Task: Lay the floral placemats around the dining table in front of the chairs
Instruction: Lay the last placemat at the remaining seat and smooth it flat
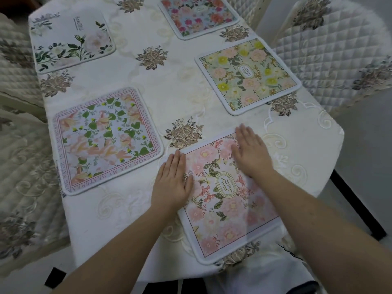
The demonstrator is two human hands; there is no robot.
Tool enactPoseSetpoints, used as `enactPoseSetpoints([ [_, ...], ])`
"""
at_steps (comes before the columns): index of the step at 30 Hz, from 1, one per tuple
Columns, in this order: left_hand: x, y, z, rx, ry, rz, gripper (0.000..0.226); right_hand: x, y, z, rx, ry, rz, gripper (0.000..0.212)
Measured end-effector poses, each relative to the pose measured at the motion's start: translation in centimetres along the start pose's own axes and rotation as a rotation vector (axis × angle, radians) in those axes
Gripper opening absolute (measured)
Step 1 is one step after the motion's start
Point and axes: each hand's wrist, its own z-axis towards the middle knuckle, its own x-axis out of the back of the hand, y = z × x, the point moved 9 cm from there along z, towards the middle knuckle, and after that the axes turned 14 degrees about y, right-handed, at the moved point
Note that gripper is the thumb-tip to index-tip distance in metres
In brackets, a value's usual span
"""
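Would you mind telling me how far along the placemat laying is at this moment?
Four placemats already lie flat: green-leaf mat, white rose mat, yellow-flower mat and bright pink mat. In hand: left hand and right hand press flat on the pink mat at the near edge. Left: releasing it; no unplaced mats show.

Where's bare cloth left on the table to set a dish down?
Free: the centre strip between the white rose placemat and green-leaf bordered placemat on one side, the yellow-flower placemat on the other; also the near corner beside the left hand. Crowded: the pink floral placemat, under both hands, right hand too.
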Motion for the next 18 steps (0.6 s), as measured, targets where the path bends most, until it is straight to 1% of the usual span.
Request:
enactPoseSetpoints([
  [2,0.1,0.0,0.1,-0.025,-0.014,0.007,0.067,0.9,2.8,-0.2,-0.034,0.000,-0.033,0.064],
  [5,0.0,-0.1,0.3,-0.032,-0.060,0.063,0.061,2.4,3.9,-1.1,-0.063,0.020,-0.055,0.060],
  [7,0.0,0.0,0.5,-0.006,-0.096,0.118,0.059,3.3,2.4,-2.2,-0.065,0.065,0.002,0.056],
  [9,0.5,1.4,0.1,-0.003,-0.097,0.120,0.057,3.7,-0.4,-4.0,-0.052,0.093,0.096,0.053],
  [13,2.2,7.1,-2.7,-0.057,0.013,-0.017,0.055,3.1,-5.7,-8.1,-0.040,0.095,0.214,0.056],
  [15,1.7,9.1,-4.8,-0.075,0.004,-0.031,0.056,2.1,-6.8,-10.1,-0.038,0.056,0.224,0.058],
  [18,0.1,10.0,-8.0,-0.096,-0.060,-0.028,0.057,0.6,-6.1,-12.8,0.028,-0.014,0.104,0.058],
])
